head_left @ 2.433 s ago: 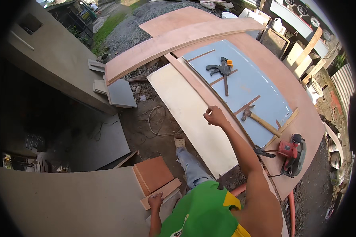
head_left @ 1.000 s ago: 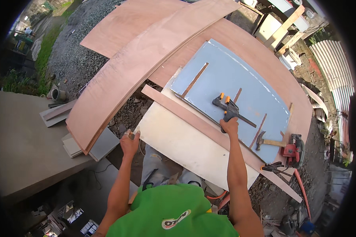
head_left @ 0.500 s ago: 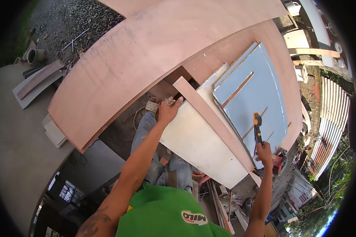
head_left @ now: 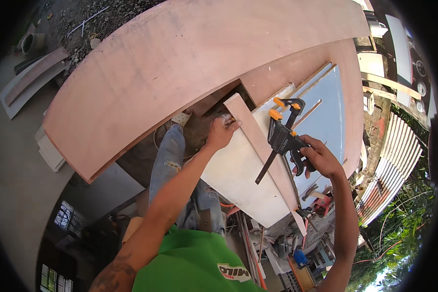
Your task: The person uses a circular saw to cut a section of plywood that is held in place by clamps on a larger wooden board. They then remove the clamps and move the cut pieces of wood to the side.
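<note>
- The clamp (head_left: 284, 141) is the main change: a couple of seconds ago it lay on the blue panel (head_left: 328, 109); now it is up in the right hand (head_left: 320, 158), over the wood strip (head_left: 254, 130).
- The right hand is closed around the clamp's grip and trigger. The orange pads face the strip's far end, and the bar slants down across the strip; whether it touches the wood, I cannot tell.
- The left hand (head_left: 220, 134) has moved from some small boards to the strip's far end, over the edge of the cream board (head_left: 248, 182). Its fingers are curled narrow, with something small and pale at the tips; I cannot tell what that is, or whether the hand touches the strip.
- The strip lies lengthwise on the cream board, alongside the blue panel. A second clamp (head_left: 304, 212) sits at its near end, where it also was before.
- As I judge it, this puts both hands at the strip's far part, with the clamp off the panel but not yet fastened on anything.
- The hammer (head_left: 310, 192) and red saw (head_left: 322, 204) remain near the panel's near end, and the big plywood sheet (head_left: 180, 63) spreads beyond the left hand.
</note>
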Tool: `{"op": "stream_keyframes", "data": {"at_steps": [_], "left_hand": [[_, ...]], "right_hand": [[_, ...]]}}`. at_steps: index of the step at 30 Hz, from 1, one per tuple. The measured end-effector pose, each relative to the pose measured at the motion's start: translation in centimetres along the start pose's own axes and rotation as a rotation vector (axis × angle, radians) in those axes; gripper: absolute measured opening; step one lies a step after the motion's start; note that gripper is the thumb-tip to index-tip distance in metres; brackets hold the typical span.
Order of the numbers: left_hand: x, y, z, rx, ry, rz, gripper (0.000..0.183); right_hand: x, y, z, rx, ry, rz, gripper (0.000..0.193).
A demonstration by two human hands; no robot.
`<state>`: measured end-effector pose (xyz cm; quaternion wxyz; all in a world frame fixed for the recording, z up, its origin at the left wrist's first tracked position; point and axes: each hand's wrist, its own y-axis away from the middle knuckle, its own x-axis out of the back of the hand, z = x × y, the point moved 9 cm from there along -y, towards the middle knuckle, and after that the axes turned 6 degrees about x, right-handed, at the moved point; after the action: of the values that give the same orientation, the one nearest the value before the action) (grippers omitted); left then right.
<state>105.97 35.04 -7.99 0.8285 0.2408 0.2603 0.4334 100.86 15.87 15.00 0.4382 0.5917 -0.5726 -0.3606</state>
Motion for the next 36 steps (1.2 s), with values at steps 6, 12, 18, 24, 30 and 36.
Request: {"op": "stream_keyframes", "data": {"at_steps": [6, 12, 18, 24, 30, 36], "left_hand": [[0.1, 1.0, 1.4, -0.084, -0.077, 0.077, 0.043], [0.7, 1.6, 1.6, -0.06, -0.071, 0.142, 0.047], [0.8, 1.6, 1.6, -0.141, -0.143, 0.216, 0.048], [1.7, 1.6, 0.6, -0.203, -0.162, 0.31, 0.049], [1.2, 1.2, 0.3, -0.061, -0.159, 0.184, 0.05], [1.1, 0.8, -0.6, 0.055, -0.096, 0.126, 0.059]], "right_hand": [[0.1, -3.3, 0.8, -0.057, 0.197, -0.046, 0.033], [-0.6, -6.0, 0.2, -0.176, 0.26, -0.133, 0.033], [-0.2, -7.8, -2.4, -0.334, 0.206, -0.272, 0.034], [-0.9, -8.9, -5.1, -0.45, 0.386, -0.386, 0.037], [-1.1, -9.7, -6.8, -0.485, 0.512, -0.43, 0.037], [-0.9, -11.5, -6.3, -0.641, 0.545, -0.48, 0.041]]}}
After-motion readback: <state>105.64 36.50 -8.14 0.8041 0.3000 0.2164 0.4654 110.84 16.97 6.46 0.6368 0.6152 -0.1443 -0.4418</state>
